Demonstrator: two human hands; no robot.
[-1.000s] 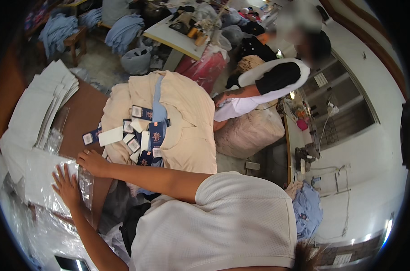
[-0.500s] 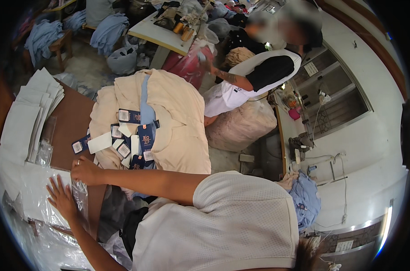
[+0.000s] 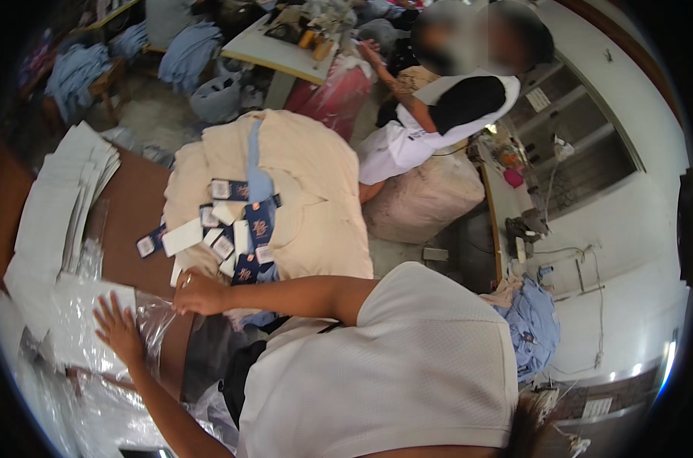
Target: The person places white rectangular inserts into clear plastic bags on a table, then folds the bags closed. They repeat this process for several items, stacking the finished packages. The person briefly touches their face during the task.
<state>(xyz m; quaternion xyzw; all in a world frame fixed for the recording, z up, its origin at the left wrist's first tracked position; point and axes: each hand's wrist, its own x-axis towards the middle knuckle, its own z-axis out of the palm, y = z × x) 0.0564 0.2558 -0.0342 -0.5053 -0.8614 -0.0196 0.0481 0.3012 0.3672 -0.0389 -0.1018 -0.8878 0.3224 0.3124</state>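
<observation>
My left hand (image 3: 117, 330) lies flat with fingers spread on a clear plastic bag (image 3: 154, 317) that has a white sheet (image 3: 79, 313) in or under it. To its right, my right hand (image 3: 199, 294) is closed in a pinch on the bag's edge, with the film stretched between both hands. Just beyond the right hand is a pile of cream garments (image 3: 316, 221) with a strip of blue cloth (image 3: 260, 164) among them. Several navy and white hang tags (image 3: 261, 220) lie loosely on the pile's near left part.
White sheets (image 3: 56, 191) are stacked on the brown board (image 3: 136, 206) at left. More clear plastic (image 3: 94, 412) lies nearest me. A person in a white and black shirt (image 3: 415, 141) stands beyond the pile, beside a large wrapped bundle (image 3: 430, 195). A sewing table (image 3: 262, 49) stands farther back.
My right hand has moved right, drawing the plastic bag's edge out from my left hand, which stays flat. The other person's arm has risen toward the sewing table. The view has shifted slightly.
</observation>
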